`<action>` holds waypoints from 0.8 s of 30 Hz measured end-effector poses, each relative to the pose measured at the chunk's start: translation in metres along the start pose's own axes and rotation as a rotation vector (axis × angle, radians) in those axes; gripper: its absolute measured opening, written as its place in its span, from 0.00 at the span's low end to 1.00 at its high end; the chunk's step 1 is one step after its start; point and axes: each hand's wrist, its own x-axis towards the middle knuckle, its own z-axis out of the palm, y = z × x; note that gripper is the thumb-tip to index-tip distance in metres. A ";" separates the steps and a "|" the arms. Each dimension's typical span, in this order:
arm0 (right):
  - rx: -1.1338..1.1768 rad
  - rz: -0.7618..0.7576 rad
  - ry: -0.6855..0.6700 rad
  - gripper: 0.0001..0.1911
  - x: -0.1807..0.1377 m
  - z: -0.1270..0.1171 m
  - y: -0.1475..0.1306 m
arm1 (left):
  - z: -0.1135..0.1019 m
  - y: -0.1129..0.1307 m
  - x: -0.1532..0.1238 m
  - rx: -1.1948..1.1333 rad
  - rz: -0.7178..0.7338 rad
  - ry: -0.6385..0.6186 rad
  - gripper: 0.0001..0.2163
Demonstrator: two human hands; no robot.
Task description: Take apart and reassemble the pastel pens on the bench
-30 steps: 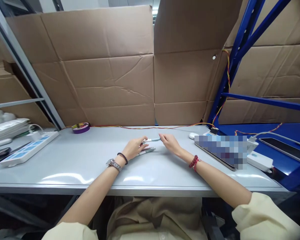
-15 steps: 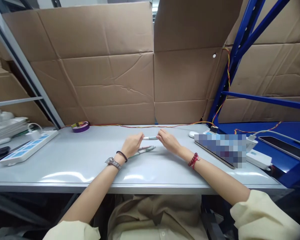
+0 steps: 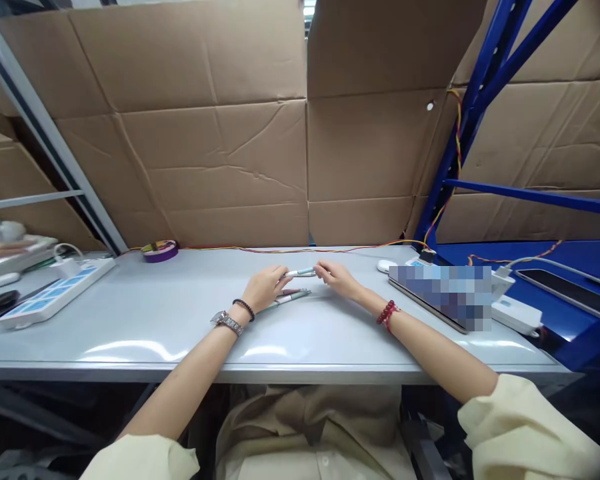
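Near the middle of the frame, a white-and-blue pen (image 3: 300, 272) lies almost level between the hands. The left hand (image 3: 265, 290) reaches in from the lower left, back of the hand upward, its thumb and fingers closed on the pen's left end. The right hand (image 3: 337, 280) comes from the lower right, fingers curled and pointing left, the fingertips pinched at the other end. Both forearms slant inward over the desk's (image 3: 180, 313) front edge, the left one wearing a watch (image 3: 227, 323) and a dark bracelet (image 3: 245, 308), the right one a red bracelet (image 3: 387, 313). Just below the held pen, a green-and-white pen (image 3: 294, 297) and a pinkish pen (image 3: 291, 291) lie on the desk, partly hidden by the left hand.
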 end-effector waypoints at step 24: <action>0.239 -0.039 0.003 0.10 0.001 0.000 0.007 | 0.001 0.002 -0.001 -0.094 0.022 -0.091 0.13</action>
